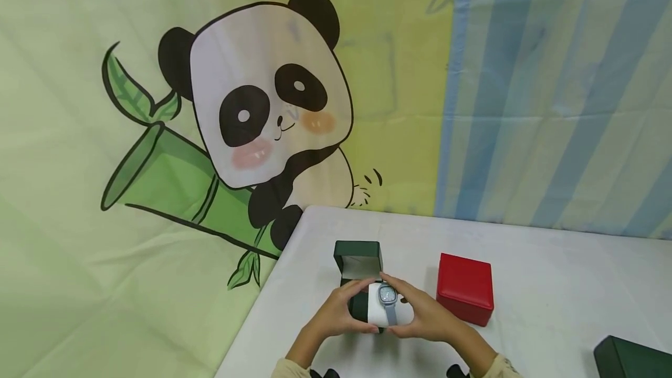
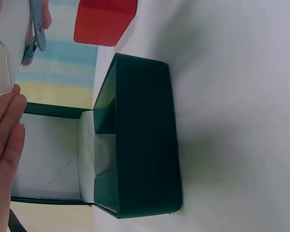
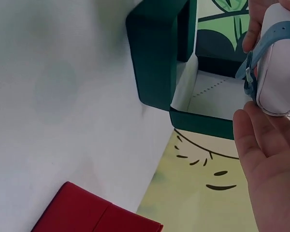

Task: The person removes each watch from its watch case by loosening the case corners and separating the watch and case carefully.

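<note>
Both hands, left and right, cup a white pillow with a grey watch strapped on, fingers curled round it, over the open green box. Red box sits at 3 o'clock.

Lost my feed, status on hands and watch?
Left hand and right hand holding white cushion with grey wristwatch. Open green box just behind. Red box off right, clear.

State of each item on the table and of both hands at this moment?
Green box: lid open, upright.
Cushion: out of the box, held between both hands.
Watch: strapped round the cushion.
Red box: closed.
Dark box: at the frame's edge, appears closed.
Left hand: holds the cushion.
Right hand: holds the cushion.
</note>
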The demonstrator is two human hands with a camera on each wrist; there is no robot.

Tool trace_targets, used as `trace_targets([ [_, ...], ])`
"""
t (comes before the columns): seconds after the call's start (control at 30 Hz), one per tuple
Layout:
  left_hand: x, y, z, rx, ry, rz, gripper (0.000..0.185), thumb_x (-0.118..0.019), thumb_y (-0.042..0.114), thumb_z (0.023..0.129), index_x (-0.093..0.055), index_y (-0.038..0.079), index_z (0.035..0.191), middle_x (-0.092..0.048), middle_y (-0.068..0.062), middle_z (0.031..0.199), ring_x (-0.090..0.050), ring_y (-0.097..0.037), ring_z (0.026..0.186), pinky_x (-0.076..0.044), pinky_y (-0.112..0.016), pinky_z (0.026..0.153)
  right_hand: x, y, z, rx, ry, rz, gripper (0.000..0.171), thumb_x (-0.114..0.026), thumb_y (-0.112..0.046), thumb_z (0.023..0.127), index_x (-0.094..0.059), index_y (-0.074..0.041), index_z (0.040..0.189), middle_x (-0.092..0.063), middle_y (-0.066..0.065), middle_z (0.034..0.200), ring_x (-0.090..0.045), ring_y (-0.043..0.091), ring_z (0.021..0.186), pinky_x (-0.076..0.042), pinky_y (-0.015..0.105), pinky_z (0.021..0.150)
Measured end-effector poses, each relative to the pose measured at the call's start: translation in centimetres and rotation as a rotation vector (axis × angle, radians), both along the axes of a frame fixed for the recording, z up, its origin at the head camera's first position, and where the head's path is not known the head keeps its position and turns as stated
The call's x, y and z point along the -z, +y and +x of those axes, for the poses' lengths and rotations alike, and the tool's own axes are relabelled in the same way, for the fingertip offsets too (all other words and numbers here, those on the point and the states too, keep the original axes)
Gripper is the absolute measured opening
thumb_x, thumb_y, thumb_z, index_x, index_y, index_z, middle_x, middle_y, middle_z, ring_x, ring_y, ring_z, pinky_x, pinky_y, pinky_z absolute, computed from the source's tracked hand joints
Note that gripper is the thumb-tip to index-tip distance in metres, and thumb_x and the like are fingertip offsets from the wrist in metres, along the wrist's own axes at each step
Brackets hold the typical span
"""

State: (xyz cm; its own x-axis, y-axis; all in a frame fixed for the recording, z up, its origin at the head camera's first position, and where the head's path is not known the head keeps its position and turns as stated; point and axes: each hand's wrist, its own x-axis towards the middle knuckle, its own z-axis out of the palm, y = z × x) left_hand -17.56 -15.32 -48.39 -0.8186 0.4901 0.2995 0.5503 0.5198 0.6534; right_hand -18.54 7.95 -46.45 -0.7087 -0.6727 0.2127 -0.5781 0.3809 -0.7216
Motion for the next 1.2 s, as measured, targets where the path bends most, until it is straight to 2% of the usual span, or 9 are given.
trace_targets([
  [0.27, -0.3, -0.6, -0.2, 0.073, 0.016, 0.030, 0.085, -0.081, 0.032, 0.066, -0.039, 0.019, 0.139, -0.054, -0.002, 0.129, -0.055, -0.011, 0.109, -0.047, -0.033, 0.091, -0.8, 0.3, -0.5, -0.064, -0.018, -0.006, 0.076, -0.069, -0.042, 0.077, -0.035, -0.019, 0.141, -0.045, 0.006, 0.137, -0.051, 0.016, 0.110, -0.051, 0.026, 0.082],
  [0.43, 0.2, -0.8, -0.2, 0.081, -0.008, 0.037, 0.084, -0.081, 0.034, 0.066, -0.039, 0.022, 0.139, -0.056, -0.002, 0.125, -0.055, -0.008, 0.107, -0.046, -0.031, 0.092, -1.0, 0.5, -0.7, -0.045, 0.003, 0.016, 0.064, -0.066, -0.040, 0.078, -0.046, -0.019, 0.135, -0.055, 0.007, 0.128, -0.057, 0.019, 0.107, -0.052, 0.028, 0.081],
  [0.53, 0.6, -0.9, -0.1, 0.071, -0.029, 0.033, 0.083, -0.079, 0.036, 0.067, -0.041, 0.018, 0.138, -0.057, -0.002, 0.123, -0.055, -0.008, 0.106, -0.047, -0.033, 0.091, -0.5, 0.5, -0.9, 0.025, 0.092, 0.014, 0.048, -0.066, -0.034, 0.080, -0.057, -0.018, 0.125, -0.061, 0.005, 0.121, -0.060, 0.023, 0.106, -0.053, 0.034, 0.081],
  [0.6, 0.8, -1.0, -0.1, 0.048, -0.055, 0.031, 0.081, -0.078, 0.038, 0.068, -0.042, 0.017, 0.137, -0.057, -0.001, 0.123, -0.055, -0.008, 0.106, -0.047, -0.035, 0.090, 0.0, 0.3, -1.1, 0.119, 0.200, 0.023, 0.038, -0.067, -0.029, 0.080, -0.063, -0.021, 0.117, -0.063, 0.002, 0.117, -0.060, 0.022, 0.104, -0.053, 0.035, 0.080],
  [0.73, 1.3, -1.3, 0.0, -0.010, -0.088, 0.033, 0.079, -0.078, 0.040, 0.068, -0.044, 0.013, 0.135, -0.058, 0.000, 0.122, -0.056, -0.009, 0.105, -0.048, -0.037, 0.089, 1.3, -0.1, -1.5, 0.345, 0.377, 0.047, 0.033, -0.074, -0.020, 0.073, -0.069, -0.025, 0.106, -0.058, -0.006, 0.089, -0.052, 0.007, 0.078, -0.048, 0.018, 0.061],
  [0.83, 1.5, -1.5, 0.1, -0.041, -0.085, 0.029, 0.080, -0.077, 0.041, 0.068, -0.045, 0.011, 0.134, -0.059, 0.000, 0.118, -0.057, -0.013, 0.104, -0.048, -0.037, 0.088, 2.3, -0.5, -1.8, 0.475, 0.416, 0.076, 0.039, -0.077, -0.012, 0.070, -0.069, -0.024, 0.107, -0.055, -0.008, 0.078, -0.044, 0.002, 0.068, -0.041, 0.014, 0.052],
  [0.93, 1.6, -1.7, 0.0, -0.057, -0.078, 0.023, 0.080, -0.077, 0.042, 0.068, -0.044, 0.011, 0.134, -0.059, 0.000, 0.117, -0.057, -0.017, 0.104, -0.048, -0.038, 0.088, 3.5, -0.6, -2.2, 0.563, 0.415, 0.120, 0.046, -0.075, -0.008, 0.070, -0.066, -0.021, 0.113, -0.064, -0.004, 0.084, -0.054, 0.005, 0.072, -0.049, 0.020, 0.056],
  [1.07, 1.7, -1.9, -0.1, -0.066, -0.065, 0.023, 0.081, -0.077, 0.042, 0.068, -0.044, 0.010, 0.135, -0.059, 0.000, 0.116, -0.056, -0.014, 0.105, -0.048, -0.038, 0.089, 5.4, -0.9, -3.1, 0.612, 0.419, 0.228, 0.049, -0.076, -0.013, 0.070, -0.064, -0.022, 0.117, -0.068, 0.001, 0.094, -0.062, 0.016, 0.084, -0.054, 0.031, 0.065],
  [1.2, 1.9, -2.2, -0.2, -0.081, -0.041, 0.013, 0.082, -0.078, 0.042, 0.067, -0.044, 0.010, 0.134, -0.059, 0.000, 0.117, -0.055, -0.009, 0.104, -0.048, -0.034, 0.089, 6.4, -1.6, -3.7, 0.581, 0.466, 0.348, 0.048, -0.076, -0.021, 0.071, -0.063, -0.020, 0.118, -0.068, 0.004, 0.097, -0.063, 0.019, 0.089, -0.050, 0.033, 0.065],
])
